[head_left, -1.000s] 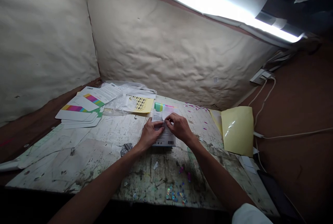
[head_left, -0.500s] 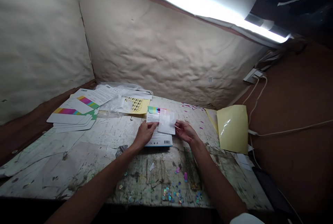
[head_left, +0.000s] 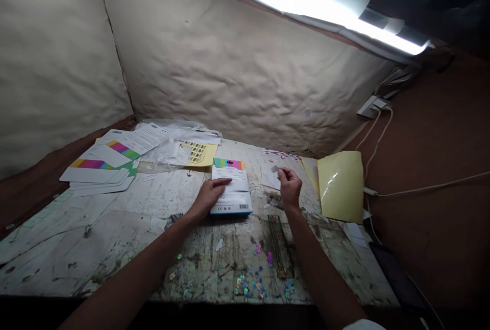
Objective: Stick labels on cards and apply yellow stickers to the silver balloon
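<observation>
1. A worn, paint-stained table (head_left: 130, 238) stands against a wall covered in crinkled, pale sheeting (head_left: 229, 79), lit by a bright tube light (head_left: 386, 35).
2. The right hand (head_left: 291, 187) has its thumb and forefinger pinched together on a small grey piece (head_left: 274, 169), apparently thin and light; its edge seems the place to take it.
3. The left hand (head_left: 210, 194) lies on the left side of a printed pack (head_left: 231, 201), fingers stretched across its face; whether it also clasps the edge, I cannot tell.
4. The pack lies flat on the table between the hands. It looks light, fairly stiff and smooth enough to slide; the side edges should give the safest hold, since pressing the middle might dent it.
5. Near the right hand, a white sheet (head_left: 269, 179) lies on the table.
6. Farther left are fanned cards (head_left: 90, 173); farther right, a glossy yellow sheet (head_left: 340, 192).
</observation>
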`<move>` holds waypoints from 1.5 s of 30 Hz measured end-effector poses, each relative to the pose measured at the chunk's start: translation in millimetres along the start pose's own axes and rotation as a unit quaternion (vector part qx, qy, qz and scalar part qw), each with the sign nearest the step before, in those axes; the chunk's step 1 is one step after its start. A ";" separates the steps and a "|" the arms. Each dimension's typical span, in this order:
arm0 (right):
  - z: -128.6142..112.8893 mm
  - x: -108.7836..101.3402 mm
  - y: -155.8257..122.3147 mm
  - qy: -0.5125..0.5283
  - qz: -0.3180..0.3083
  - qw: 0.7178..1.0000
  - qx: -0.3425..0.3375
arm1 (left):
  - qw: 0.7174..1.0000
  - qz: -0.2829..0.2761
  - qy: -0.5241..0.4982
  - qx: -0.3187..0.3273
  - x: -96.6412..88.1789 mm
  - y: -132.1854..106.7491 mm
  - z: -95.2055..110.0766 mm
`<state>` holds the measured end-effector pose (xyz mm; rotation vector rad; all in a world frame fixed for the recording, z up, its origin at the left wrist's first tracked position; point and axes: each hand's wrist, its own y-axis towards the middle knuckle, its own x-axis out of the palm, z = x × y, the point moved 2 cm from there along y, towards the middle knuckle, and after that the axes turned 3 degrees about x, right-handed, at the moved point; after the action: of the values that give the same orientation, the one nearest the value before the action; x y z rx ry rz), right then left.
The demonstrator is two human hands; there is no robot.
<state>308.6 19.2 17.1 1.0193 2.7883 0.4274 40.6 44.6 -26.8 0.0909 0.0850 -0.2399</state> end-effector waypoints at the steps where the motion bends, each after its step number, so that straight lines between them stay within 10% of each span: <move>1: -7.7 8.8 -12.1 -0.028 -0.038 0.998 -0.043 | 1.000 0.000 0.001 -0.003 0.8 1.2 -1.8; 9: -38.6 85.1 -78.4 -0.189 -0.242 0.898 -0.316 | 1.000 -0.002 -0.008 0.014 2.5 6.9 -7.2; 14: -32.3 83.6 -85.5 -0.223 -0.368 0.834 -0.345 | 0.999 -0.012 -0.030 0.043 1.1 6.9 -4.2; 17: -27.8 67.8 -75.0 -0.156 -0.338 0.890 -0.262 | 0.999 -0.001 -0.018 0.045 -0.7 5.0 -0.9; 20: -9.9 55.4 -57.0 -0.061 -0.235 0.970 -0.028 | 0.998 -0.003 0.016 0.068 -2.4 1.6 5.5; 24: 16.6 49.6 -44.4 0.103 -0.228 0.936 0.248 | 0.995 -0.030 0.028 0.093 -3.5 -1.7 14.3; 40: 15.8 42.5 -41.6 0.304 -0.352 0.797 0.386 | 0.981 0.016 -0.191 0.002 -7.5 8.3 6.2; 45: 8.5 40.5 -42.8 0.295 -0.363 0.807 0.359 | 0.978 0.014 -0.205 0.041 -8.3 9.0 9.7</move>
<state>253.7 16.0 -5.7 -0.3101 3.6677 -0.5579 35.5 54.3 -15.7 0.1225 -0.3378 -0.2298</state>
